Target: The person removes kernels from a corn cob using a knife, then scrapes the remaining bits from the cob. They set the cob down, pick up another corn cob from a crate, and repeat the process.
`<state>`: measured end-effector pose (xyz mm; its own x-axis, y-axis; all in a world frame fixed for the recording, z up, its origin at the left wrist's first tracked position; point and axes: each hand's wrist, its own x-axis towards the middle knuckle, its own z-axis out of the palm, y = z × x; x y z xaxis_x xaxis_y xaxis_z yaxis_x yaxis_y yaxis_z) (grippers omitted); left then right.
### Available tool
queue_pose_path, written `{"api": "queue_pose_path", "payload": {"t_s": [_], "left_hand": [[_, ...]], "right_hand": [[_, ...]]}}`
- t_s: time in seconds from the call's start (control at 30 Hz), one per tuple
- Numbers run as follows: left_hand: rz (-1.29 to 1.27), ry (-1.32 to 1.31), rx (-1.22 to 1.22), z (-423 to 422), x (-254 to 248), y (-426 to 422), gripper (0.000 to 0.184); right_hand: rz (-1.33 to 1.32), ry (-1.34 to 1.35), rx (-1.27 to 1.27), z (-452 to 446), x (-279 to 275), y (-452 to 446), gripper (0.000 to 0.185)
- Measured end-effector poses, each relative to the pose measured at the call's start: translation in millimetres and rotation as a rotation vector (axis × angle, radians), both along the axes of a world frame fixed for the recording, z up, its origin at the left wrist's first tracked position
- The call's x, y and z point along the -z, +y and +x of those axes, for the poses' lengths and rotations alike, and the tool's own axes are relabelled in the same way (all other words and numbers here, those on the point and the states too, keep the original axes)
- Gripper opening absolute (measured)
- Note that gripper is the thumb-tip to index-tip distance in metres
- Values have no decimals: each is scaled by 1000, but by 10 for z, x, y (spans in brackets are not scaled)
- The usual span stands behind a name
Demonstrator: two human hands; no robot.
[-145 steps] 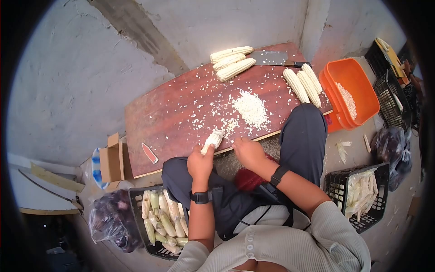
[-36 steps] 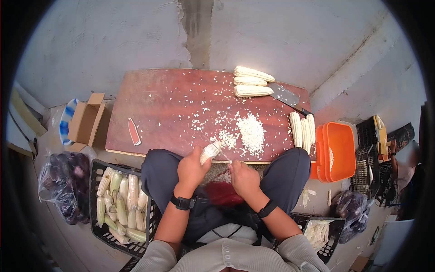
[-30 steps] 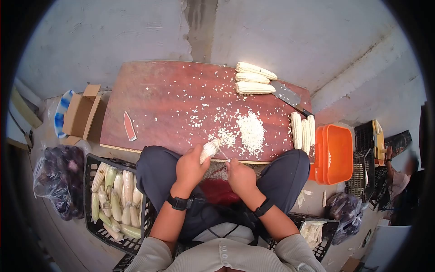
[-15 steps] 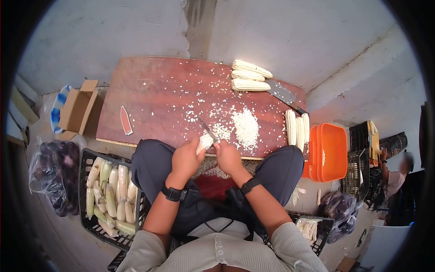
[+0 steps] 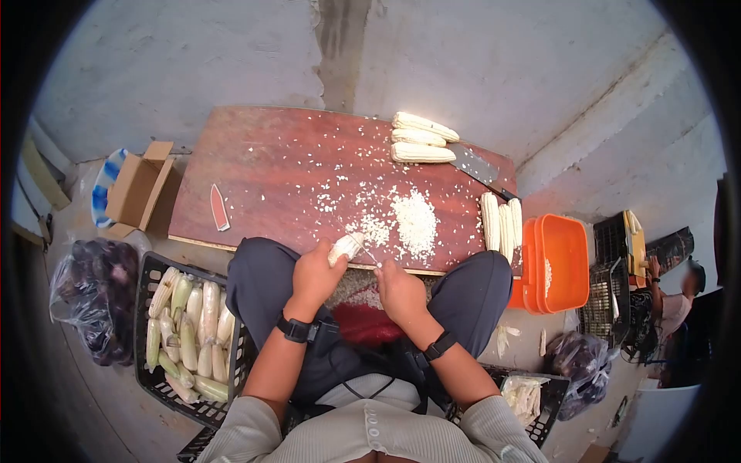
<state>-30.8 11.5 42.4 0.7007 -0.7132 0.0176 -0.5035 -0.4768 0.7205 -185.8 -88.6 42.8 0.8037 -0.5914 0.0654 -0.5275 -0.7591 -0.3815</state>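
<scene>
Red-brown desk [image 5: 255, 158] against grey wall [image 5: 193, 69]. Cut: one heap of loose kernels [image 5: 414, 224]. Uncut: six bare ears [image 5: 423, 153] on desk, more in crate [image 5: 143, 332]. Left hand [image 5: 315, 274]: closed round one part-cut ear [image 5: 345, 247], seemingly, at near edge. Right hand [image 5: 402, 293]: closed on slim knife [image 5: 371, 256].

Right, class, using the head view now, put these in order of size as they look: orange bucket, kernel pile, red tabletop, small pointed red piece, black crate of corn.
Largest to smallest:
1. Red tabletop
2. Black crate of corn
3. Orange bucket
4. Kernel pile
5. Small pointed red piece
</scene>
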Motion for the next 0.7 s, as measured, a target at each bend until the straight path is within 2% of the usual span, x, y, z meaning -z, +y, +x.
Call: {"api": "queue_pose_path", "payload": {"t_s": [0.2, 0.3, 0.53, 0.63, 0.7], "left_hand": [[37, 11, 51, 39, -14, -9, 29], [43, 5, 81, 79, 0, -2, 29], [54, -13, 82, 112, 52, -27, 30], [64, -33, 87, 89, 50, -65, 31], [54, -39, 92, 61, 74, -58, 32]], "right_hand": [[-28, 67, -16, 73, 161, -7, 25], [-5, 213, -32, 219, 116, -112, 26], [-6, 68, -15, 410, 403, -152, 28], [183, 47, 97, 427, 385, -186, 30], [273, -183, 112, 403, 663, -193, 32]]}}
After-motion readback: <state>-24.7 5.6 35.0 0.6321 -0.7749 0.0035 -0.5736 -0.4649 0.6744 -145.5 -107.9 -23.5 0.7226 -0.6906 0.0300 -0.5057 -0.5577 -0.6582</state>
